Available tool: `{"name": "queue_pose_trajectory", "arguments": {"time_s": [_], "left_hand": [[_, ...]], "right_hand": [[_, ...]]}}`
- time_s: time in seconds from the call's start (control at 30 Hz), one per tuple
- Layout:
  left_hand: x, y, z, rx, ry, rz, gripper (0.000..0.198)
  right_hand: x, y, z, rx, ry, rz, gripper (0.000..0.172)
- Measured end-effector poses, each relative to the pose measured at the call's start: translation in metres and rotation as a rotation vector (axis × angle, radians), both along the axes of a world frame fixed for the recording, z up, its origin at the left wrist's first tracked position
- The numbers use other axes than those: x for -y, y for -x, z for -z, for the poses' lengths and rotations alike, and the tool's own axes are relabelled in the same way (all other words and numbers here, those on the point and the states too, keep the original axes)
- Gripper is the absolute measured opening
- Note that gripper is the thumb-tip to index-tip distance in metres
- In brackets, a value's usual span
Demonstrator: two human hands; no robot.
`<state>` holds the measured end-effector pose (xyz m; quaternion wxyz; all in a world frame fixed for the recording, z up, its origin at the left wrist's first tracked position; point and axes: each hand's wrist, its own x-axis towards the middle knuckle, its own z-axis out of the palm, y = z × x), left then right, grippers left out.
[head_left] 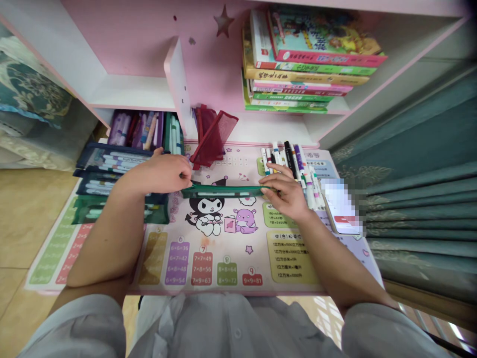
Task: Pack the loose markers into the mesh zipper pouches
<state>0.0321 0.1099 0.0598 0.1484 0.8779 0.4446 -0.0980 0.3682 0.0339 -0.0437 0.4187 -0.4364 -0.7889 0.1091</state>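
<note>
A flat green zip pencil pouch (219, 191) lies across the cartoon desk mat (223, 258), with white markers showing through its mesh front. My left hand (164, 173) is curled over its left end, and my right hand (285, 191) pinches its right end. To the right of my right hand, a loose pile of several colored markers (294, 169) lies on the mat. A smartphone (341, 209) with a blurred screen rests beyond them.
Dark blue pouches (110, 161) and a green pouch (119, 210) holding markers lie left of my left arm. A dark red mesh pouch (212, 136) sits at the back. A pink shelf unit (130, 92) holds a stack of books (313, 64). A teal curtain (410, 199) hangs at right.
</note>
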Motion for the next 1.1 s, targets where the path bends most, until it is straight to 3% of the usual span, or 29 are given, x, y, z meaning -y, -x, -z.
{"name": "queue_pose_trajectory", "arguments": {"time_s": [0.1, 0.5, 1.1], "left_hand": [[0.001, -0.002, -0.005, -0.051, 0.068, -0.003, 0.025], [-0.001, 0.007, -0.009, -0.059, 0.002, 0.017, 0.028], [-0.006, 0.016, -0.005, -0.014, -0.015, -0.018, 0.029]], "right_hand": [[0.0, 0.0, 0.0, 0.005, -0.003, 0.004, 0.01], [0.0, -0.001, 0.001, 0.002, -0.008, 0.002, 0.009], [-0.001, -0.001, 0.0, -0.01, 0.038, 0.027, 0.01]]}}
